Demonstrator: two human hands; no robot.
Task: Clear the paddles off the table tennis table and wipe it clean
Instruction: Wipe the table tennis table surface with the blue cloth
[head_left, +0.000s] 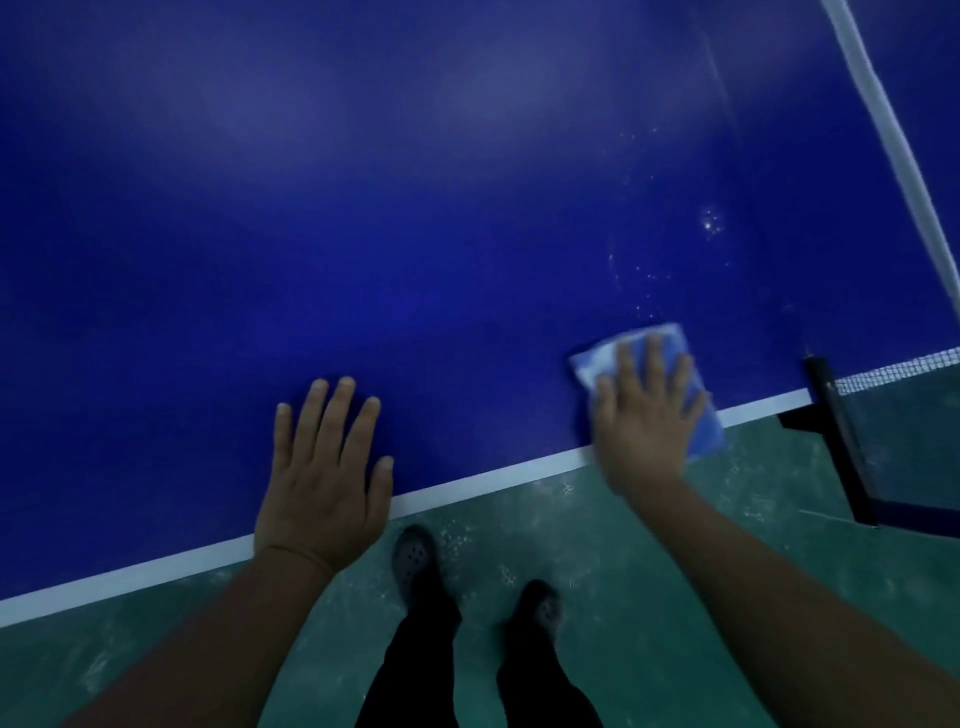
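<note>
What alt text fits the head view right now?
The right hand presses a blue cloth flat on the blue table near its white edge line, beside the net post. The left hand rests flat on the table.

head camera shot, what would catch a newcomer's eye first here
The big blue table fills most of the view. Near its white edge, the right hand presses a blue cloth flat, below scattered white specks. The left hand rests flat on the table's edge.
</note>
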